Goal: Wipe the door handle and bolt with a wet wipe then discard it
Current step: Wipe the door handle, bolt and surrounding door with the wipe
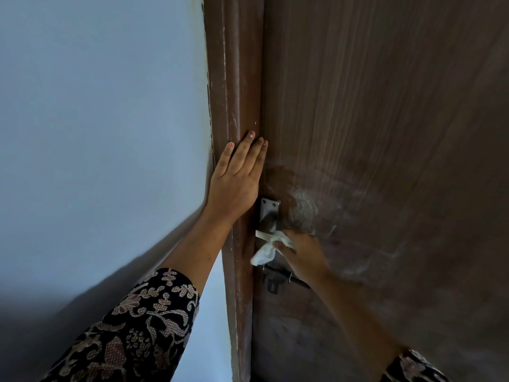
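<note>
A metal door handle (268, 216) is fixed near the left edge of a brown wooden door (385, 133). My right hand (303, 253) holds a crumpled white wet wipe (265, 252) against the lower part of the handle. Just below, a dark bolt (278, 278) sits on the door, partly hidden behind my right wrist. My left hand (237, 177) lies flat with fingers stretched out on the door frame (234, 78), just above and left of the handle.
A pale blue wall (96, 119) fills the left side. Whitish smears mark the door (303, 205) to the right of the handle. Patterned dark sleeves cover both forearms.
</note>
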The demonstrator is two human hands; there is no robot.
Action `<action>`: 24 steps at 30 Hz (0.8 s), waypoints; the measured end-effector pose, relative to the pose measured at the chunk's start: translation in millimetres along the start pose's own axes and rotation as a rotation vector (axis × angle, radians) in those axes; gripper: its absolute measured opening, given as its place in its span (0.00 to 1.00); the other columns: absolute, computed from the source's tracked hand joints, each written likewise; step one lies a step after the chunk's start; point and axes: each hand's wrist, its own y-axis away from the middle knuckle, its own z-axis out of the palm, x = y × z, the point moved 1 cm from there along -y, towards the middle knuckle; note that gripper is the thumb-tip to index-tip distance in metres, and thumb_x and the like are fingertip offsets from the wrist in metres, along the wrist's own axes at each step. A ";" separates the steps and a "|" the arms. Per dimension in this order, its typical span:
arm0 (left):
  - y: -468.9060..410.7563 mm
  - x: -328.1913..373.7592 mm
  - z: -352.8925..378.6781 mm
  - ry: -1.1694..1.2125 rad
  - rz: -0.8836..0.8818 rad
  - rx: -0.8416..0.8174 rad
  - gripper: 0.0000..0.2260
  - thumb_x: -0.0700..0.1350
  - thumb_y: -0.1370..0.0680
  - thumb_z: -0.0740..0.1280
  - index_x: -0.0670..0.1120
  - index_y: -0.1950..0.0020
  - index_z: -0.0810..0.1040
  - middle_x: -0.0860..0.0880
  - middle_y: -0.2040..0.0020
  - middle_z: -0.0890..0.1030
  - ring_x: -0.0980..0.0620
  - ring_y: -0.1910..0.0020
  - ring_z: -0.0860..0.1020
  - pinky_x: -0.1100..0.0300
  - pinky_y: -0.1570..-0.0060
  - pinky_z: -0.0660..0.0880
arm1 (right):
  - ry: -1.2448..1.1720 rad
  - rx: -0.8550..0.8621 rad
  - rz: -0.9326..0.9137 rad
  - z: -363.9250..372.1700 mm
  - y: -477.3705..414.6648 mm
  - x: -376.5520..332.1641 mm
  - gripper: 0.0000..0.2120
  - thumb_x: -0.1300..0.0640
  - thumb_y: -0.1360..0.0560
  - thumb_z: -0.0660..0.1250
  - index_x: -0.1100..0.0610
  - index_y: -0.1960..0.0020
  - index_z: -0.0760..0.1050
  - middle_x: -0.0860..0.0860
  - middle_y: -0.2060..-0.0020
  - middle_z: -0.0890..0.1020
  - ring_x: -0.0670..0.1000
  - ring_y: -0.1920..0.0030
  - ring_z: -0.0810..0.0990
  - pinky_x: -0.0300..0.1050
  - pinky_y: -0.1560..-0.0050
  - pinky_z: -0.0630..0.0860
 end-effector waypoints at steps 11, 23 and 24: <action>-0.1 -0.8 -0.1 -0.011 0.005 -0.017 0.21 0.44 0.21 0.54 0.46 0.29 0.69 0.50 0.30 0.73 0.49 0.28 0.67 0.50 0.28 0.53 | -0.371 0.178 0.225 4.3 52.6 28.2 0.21 0.45 0.23 0.55 0.59 0.63 0.76 0.49 0.74 0.79 0.40 0.71 0.78 0.30 0.68 0.70; -0.6 0.5 -0.9 -0.006 -0.006 -0.023 0.21 0.44 0.22 0.56 0.47 0.29 0.70 0.51 0.31 0.74 0.50 0.29 0.68 0.51 0.28 0.52 | -1.029 0.365 0.533 57.6 44.8 11.0 0.14 0.56 0.30 0.73 0.56 0.47 0.74 0.52 0.64 0.85 0.50 0.65 0.83 0.40 0.67 0.79; -0.7 -0.1 -1.3 -0.007 -0.007 -0.026 0.21 0.44 0.22 0.56 0.46 0.29 0.70 0.51 0.31 0.74 0.50 0.29 0.68 0.51 0.28 0.52 | -1.038 0.372 0.502 58.9 36.1 4.2 0.13 0.57 0.30 0.74 0.57 0.48 0.75 0.52 0.64 0.85 0.50 0.66 0.84 0.38 0.67 0.79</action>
